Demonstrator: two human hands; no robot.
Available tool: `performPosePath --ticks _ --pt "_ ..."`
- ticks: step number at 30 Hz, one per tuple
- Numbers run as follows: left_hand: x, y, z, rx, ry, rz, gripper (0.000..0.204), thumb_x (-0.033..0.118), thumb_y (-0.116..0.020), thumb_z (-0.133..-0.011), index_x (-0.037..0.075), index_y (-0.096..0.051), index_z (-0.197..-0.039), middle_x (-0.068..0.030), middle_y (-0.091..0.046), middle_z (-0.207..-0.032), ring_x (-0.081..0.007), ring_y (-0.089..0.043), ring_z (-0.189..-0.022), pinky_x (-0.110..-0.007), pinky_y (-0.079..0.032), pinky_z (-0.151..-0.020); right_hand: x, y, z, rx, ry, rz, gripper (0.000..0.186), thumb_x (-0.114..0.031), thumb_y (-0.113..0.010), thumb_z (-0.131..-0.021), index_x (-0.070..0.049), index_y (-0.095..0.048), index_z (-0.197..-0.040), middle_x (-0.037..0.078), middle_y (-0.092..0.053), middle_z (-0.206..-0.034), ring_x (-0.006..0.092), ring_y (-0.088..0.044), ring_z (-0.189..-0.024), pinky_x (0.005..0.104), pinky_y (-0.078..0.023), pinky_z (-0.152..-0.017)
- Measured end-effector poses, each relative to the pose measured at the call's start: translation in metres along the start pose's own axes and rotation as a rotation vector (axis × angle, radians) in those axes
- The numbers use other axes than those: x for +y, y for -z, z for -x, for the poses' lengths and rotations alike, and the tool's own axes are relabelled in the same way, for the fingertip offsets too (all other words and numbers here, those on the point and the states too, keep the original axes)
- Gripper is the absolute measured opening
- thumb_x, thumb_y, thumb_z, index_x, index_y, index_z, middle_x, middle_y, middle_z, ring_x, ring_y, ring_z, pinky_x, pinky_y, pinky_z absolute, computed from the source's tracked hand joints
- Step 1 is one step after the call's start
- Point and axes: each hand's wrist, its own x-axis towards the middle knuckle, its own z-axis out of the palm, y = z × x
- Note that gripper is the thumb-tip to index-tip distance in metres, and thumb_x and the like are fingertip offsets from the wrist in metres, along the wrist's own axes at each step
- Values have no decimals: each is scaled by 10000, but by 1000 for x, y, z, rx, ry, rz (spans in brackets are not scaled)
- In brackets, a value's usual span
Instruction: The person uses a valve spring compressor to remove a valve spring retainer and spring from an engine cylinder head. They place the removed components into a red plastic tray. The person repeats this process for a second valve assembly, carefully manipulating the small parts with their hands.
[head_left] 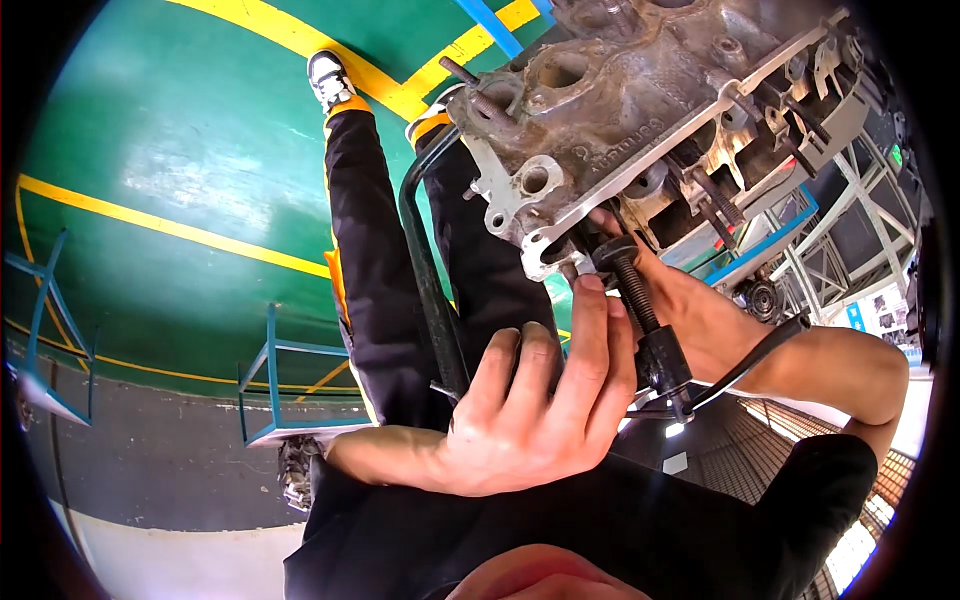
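Observation:
A grey-brown engine cylinder head point(620, 100) fills the upper right, with valve springs point(715, 205) along its near side. Hooked around its left end is a black C-shaped valve spring compressor point(425, 270), whose threaded screw point(635, 285) stands beside my fingers. My left hand point(545, 410) shows its back, fingers bent and closed, index fingertip against a small round metal end at the head's lower corner. Behind the screw, my right hand point(695, 315) reaches up with closed fingers beside the dark screw end. What either hand pinches is hidden.
The compressor's dark turning bar point(755, 360) juts out toward my right forearm. My legs point(385, 270) stand left of the head on a green floor point(200, 130) with yellow lines. A blue-framed stand point(272, 375) is at left; pale metal framework point(850, 200) rises at right.

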Motion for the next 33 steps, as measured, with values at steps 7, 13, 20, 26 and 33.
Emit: performPosePath --ticks 7,13,20,26,33 --pt "-7 2 -3 -25 -83 26 211 84 -606 -908 -61 -659 -1053 -227 -682 -1096 -190 -626 -686 -276 -517 -599 -11 -7 11 126 -48 42 234 -199 -571 -716 -13 -659 -827 54 -585 -676 206 -608 -695 578 -293 -1178" --pt "4 10 1 -93 45 79 463 319 -647 -905 -68 -614 -1158 -230 -625 -1184 -300 -644 -766 -376 -523 -652 -30 -66 61 990 -571 -144 96 -131 -637 -685 -70 -602 -750 60 -492 -642 210 -547 -614 492 -523 -911" --pt "31 10 -4 -93 105 127 325 102 -586 -921 -38 -578 -1214 -224 -601 -1216 -438 -642 -982 -441 -539 -750 88 -299 231 1293 -1527 60 392 -339 -636 -958 14 -651 -1127 64 -623 -770 215 -615 -689 346 -472 -603" --pt "43 6 -2 -22 177 109 297 76 -552 -928 -29 -586 -1204 -220 -610 -1175 -406 -634 -949 -420 -524 -760 143 -264 155 1382 -1555 -726 555 -458 -550 -961 89 -637 -984 305 -662 -830 443 -673 -837 529 -496 -750" --pt "46 8 14 262 147 -217 449 117 -651 -904 -26 -521 -1310 -233 -538 -1277 -413 -550 -1144 -479 -447 -954 -25 -210 240 2079 -1266 -1008 352 -281 -610 -990 -2 -609 -1205 -35 -547 -749 58 -463 -595 226 -356 -517"
